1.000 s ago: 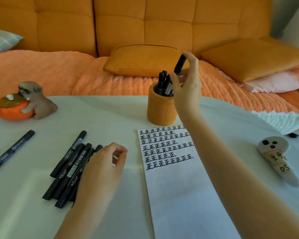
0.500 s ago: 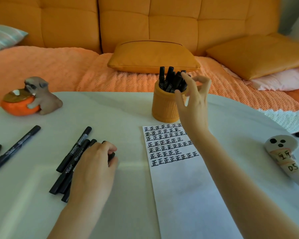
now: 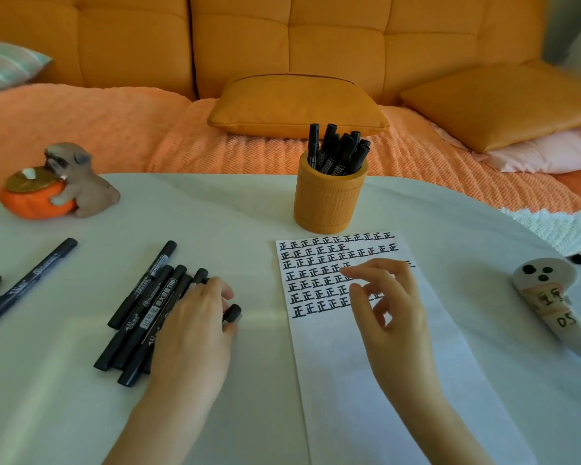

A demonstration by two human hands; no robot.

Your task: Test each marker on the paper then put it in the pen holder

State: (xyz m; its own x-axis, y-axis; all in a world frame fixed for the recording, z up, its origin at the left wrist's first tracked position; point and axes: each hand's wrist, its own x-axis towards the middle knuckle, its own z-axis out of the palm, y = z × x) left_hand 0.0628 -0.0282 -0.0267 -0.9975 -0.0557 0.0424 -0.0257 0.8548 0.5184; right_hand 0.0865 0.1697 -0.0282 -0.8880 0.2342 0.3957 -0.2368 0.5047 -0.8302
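Left hand [image 3: 195,333]: laid knuckles-up on the right side of the marker pile [image 3: 141,313], with the fingers curled down over it.
Capped marker [image 3: 232,312]: its end is seen poking out between the left fingertips and thumb, and it appears to be pinched there.
Right hand [image 3: 396,317]: held over the paper [image 3: 366,397] with the fingers loosely spread and the thumb apart. Nothing is gripped.
Paper: laid flat on the bench [image 3: 215,213] just in front of the pen holder [image 3: 329,203]. Rows of black characters [image 3: 316,273] are written across its top part and are partly covered by the right hand.
Pen holder: an orange cup, stood upright beyond both hands. A bunch of stored markers [image 3: 339,152] is leaned inside it, caps up.
Loose marker [image 3: 31,280]: left lying well to the left of the pile, untouched by either hand.
Elsewhere on the bench: a dog figurine [image 3: 78,182] is set at the far left, and a white ghost-shaped object [image 3: 550,307] at the right.
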